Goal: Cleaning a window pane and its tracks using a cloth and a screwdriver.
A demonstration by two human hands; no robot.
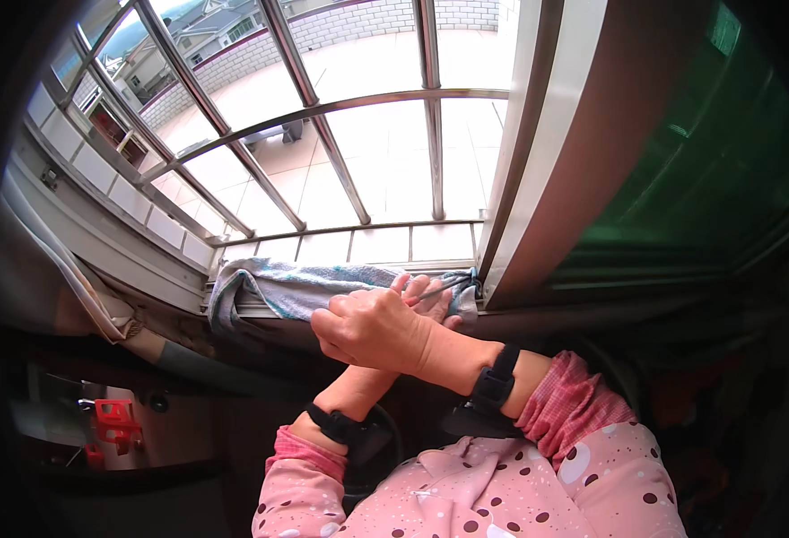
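My forearms cross over the sill of a sliding window. My right hand (371, 329) is in front, closed in a fist around a thin, dark, rod-like tool (445, 285); its grip end is hidden in the fist. The tool's far end meets the cloth at the right end of the window track, beside the frame. A grey-white towel cloth (313, 286) with blue-green marks lies along the track, its left end folded over the inner edge. Partly hidden behind my right hand, my left hand (434, 306) rests on the cloth's right part; its grip is unclear.
Metal security bars (340, 168) stand just beyond the sill, with a tiled terrace (381, 168) outside. A sliding window frame (542, 155) rises at right. A curtain (64, 269) hangs at left, above a red plastic object (117, 424) lower down.
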